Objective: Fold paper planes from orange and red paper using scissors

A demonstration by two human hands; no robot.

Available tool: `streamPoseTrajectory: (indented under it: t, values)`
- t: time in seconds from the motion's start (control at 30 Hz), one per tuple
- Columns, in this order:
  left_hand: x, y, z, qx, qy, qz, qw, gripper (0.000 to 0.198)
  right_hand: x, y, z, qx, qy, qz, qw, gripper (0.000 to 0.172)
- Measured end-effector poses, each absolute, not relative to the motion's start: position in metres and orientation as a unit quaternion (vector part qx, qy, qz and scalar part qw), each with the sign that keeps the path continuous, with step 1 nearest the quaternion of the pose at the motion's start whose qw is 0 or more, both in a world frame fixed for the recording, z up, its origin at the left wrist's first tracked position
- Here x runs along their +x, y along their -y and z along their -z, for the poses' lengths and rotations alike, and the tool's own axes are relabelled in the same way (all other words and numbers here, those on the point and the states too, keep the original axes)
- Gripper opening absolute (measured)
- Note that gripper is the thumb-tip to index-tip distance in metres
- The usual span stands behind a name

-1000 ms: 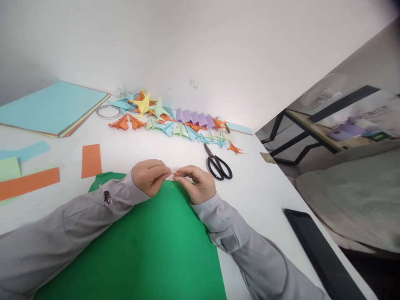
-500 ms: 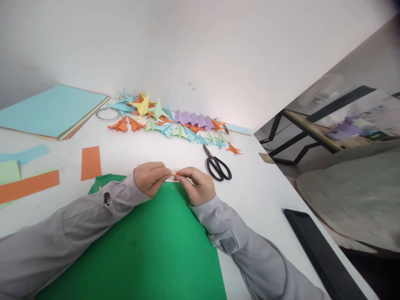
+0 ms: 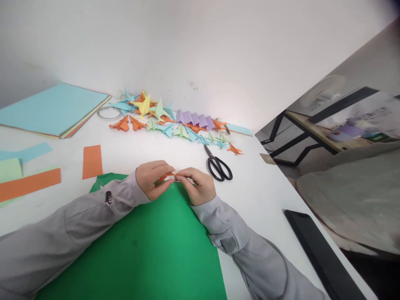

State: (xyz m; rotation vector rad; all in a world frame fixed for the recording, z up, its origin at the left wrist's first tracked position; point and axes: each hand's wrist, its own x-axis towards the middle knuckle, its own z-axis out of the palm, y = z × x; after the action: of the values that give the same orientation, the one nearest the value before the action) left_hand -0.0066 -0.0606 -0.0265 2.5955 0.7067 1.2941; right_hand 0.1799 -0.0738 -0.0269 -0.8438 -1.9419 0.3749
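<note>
A small folded piece of orange paper (image 3: 169,174) is held between my two hands above the far edge of a green sheet (image 3: 150,241). My left hand (image 3: 153,180) grips its left part, thumb and fingers a little parted around it. On its right end, my right hand (image 3: 197,184) pinches with thumb and forefinger. Most of the paper is hidden by my fingers, so its full shape cannot be made out. Black-handled scissors (image 3: 218,166) lie just beyond my right hand. To the left of my left hand is a flat orange paper rectangle (image 3: 92,161).
Folded paper shapes in several colours (image 3: 162,116) line the wall. A stack of coloured sheets (image 3: 53,110) and a roll of tape (image 3: 109,113) are at the back left. Paper strips (image 3: 31,184) lie at left. A long black object (image 3: 321,254) rests near the right table edge.
My left thumb and fingers have parted slightly, and more of the orange paper shows between them. The right hand stays nearly where it was.
</note>
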Motion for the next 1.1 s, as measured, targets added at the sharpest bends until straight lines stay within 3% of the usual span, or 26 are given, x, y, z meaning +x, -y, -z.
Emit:
streamPoseTrajectory:
  t: [0.1, 0.27, 0.7, 1.1]
  values:
    - [-0.007, 0.062, 0.025, 0.854, -0.234, -0.458, 0.085, 0.029, 0.18, 0.074, 0.025, -0.354, 0.79, -0.146, 0.479, 0.014]
    - [-0.005, 0.057, 0.024, 0.852, -0.203, -0.478, 0.062, 0.014, 0.178, 0.076, 0.023, -0.344, 0.789, -0.138, 0.489, 0.007]
    - [-0.003, 0.058, 0.02, 0.852, -0.172, -0.495, 0.005, 0.009, 0.177, 0.079, 0.021, -0.289, 0.821, -0.107, 0.481, 0.013]
    - [-0.003, 0.066, 0.014, 0.829, -0.23, -0.502, 0.085, 0.014, 0.179, 0.078, 0.023, -0.305, 0.793, -0.093, 0.519, 0.01]
